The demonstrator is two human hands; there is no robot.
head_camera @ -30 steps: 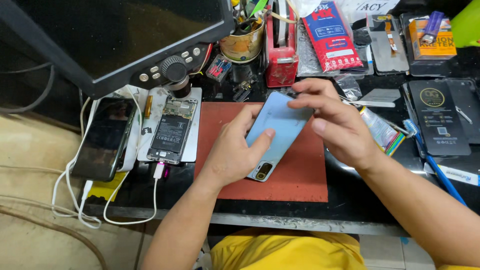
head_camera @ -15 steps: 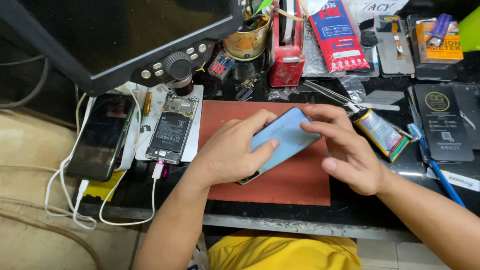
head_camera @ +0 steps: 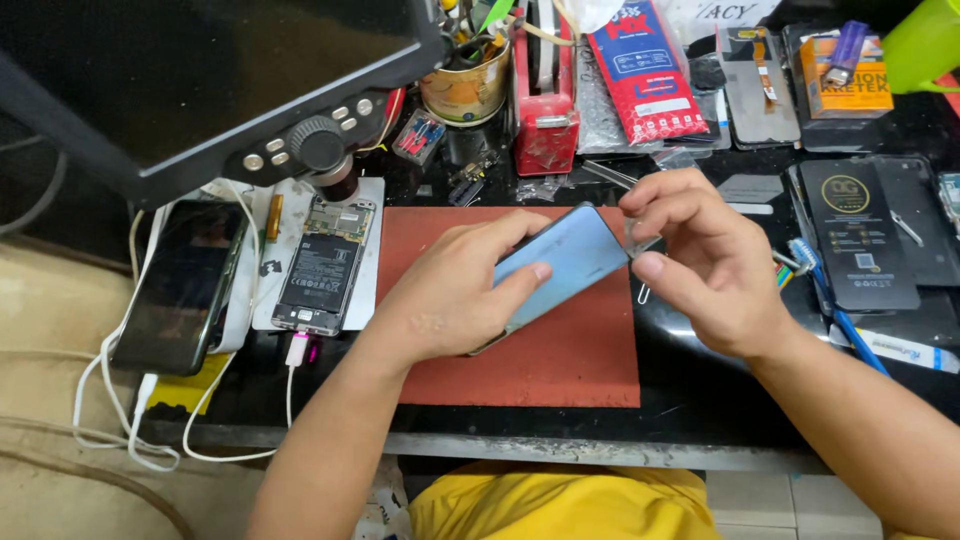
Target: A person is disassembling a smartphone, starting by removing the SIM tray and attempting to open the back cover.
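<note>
**Both hands on a pale blue phone above the red mat**

A pale blue smartphone, its glossy back turned up, is held tilted over the red work mat, near the mat's upper right part. The left hand grips it from the lower left: fingers curled around the body, thumb pressed flat on the blue back. The right hand meets the phone at its upper right corner, with thumb and bent fingers pinched close together at the edge; a small thin piece seems to sit in that pinch, but it is too small to tell what it is.

The mat lies on a dark workbench. Just right of the mat, beside the right thumb, a thin metal pin rests on the bench. Left of the mat, an opened phone with its battery and board exposed lies on a white pad, a cable plugged into its bottom end. Further left, a dark phone lies screen up, with white cables trailing off the bench edge. Above both sits a black monitor with a knob and buttons on its lower frame.

Behind the mat stand a round tin of tools, a red tool holder and a red-and-blue packet. To the right lie a black box and a blue-handled brush.
</note>
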